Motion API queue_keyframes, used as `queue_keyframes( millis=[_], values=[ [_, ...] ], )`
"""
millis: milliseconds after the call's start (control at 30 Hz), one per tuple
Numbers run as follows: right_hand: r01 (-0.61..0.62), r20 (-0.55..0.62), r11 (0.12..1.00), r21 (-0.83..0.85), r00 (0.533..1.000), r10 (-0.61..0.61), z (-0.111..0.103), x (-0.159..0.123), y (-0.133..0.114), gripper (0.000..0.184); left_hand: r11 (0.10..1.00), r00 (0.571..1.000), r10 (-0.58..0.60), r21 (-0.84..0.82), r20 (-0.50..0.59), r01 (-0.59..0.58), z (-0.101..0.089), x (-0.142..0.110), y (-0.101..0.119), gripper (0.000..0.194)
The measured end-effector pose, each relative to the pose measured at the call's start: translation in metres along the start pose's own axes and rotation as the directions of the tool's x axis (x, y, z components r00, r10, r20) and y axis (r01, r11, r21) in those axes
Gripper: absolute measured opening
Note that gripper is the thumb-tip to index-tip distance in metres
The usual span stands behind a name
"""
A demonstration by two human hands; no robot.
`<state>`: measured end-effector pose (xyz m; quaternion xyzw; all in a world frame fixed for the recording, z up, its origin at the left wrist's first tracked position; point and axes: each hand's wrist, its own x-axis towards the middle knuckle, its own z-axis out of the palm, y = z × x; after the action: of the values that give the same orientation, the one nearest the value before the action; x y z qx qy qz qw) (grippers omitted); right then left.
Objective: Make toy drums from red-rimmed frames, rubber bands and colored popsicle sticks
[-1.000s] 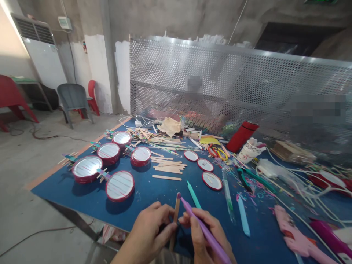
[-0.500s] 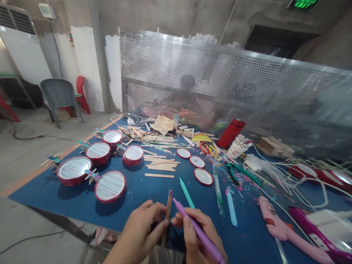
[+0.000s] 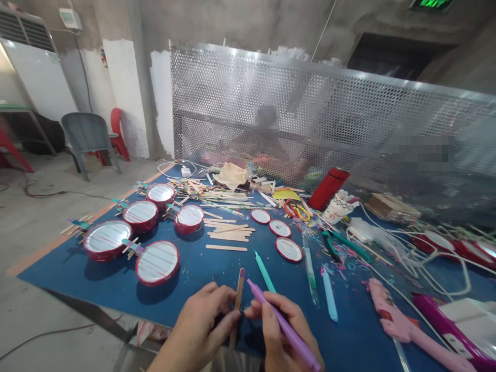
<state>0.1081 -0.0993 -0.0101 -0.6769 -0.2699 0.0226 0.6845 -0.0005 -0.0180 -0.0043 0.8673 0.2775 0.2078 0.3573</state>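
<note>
Between its thumb and fingers, my left hand [image 3: 207, 323] grips a wooden craft stick [image 3: 239, 294] that stands upright, its top end coloured purple. My right hand [image 3: 284, 325] holds a purple marker [image 3: 284, 323] like a pen, its tip just right of the stick's coloured end and slightly apart from it. Just beyond my right hand lies a teal marker [image 3: 264, 271]. A light blue marker [image 3: 329, 294] rests further right. Plain craft sticks [image 3: 227, 248] are laid in a loose stack ahead of my hands.
Round red-rimmed banjo-like pieces [image 3: 157, 262] stand on the left of the blue table [image 3: 104, 297]. Three small red-rimmed discs [image 3: 289, 249] lie mid-table. To the right are a pink glue gun [image 3: 403, 323], green-handled pliers [image 3: 331, 247], white cables and a red flask [image 3: 329, 188].
The marker tip has drawn slightly away to the right from the stick's purple end. The whole view has shifted a little; both grips stay the same.
</note>
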Motion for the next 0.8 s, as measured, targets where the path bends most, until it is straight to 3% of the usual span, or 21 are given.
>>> queue_keyframes(
  millis=[567, 800],
  values=[
    [0.056, 0.005, 0.998, 0.016, 0.998, -0.056, -0.0004, -0.0011, -0.0039, 0.013, 1.0, 1.0, -0.002, -0.011, 0.001, 0.002, -0.0015, -0.0004, 0.0023, 0.014],
    [0.126, 0.063, 0.992, 0.013, 0.99, -0.127, -0.0007, 0.0019, -0.0053, 0.012, 0.999, 1.0, -0.018, -0.031, 0.009, 0.019, -0.0024, 0.0011, 0.0023, 0.013]
  ],
)
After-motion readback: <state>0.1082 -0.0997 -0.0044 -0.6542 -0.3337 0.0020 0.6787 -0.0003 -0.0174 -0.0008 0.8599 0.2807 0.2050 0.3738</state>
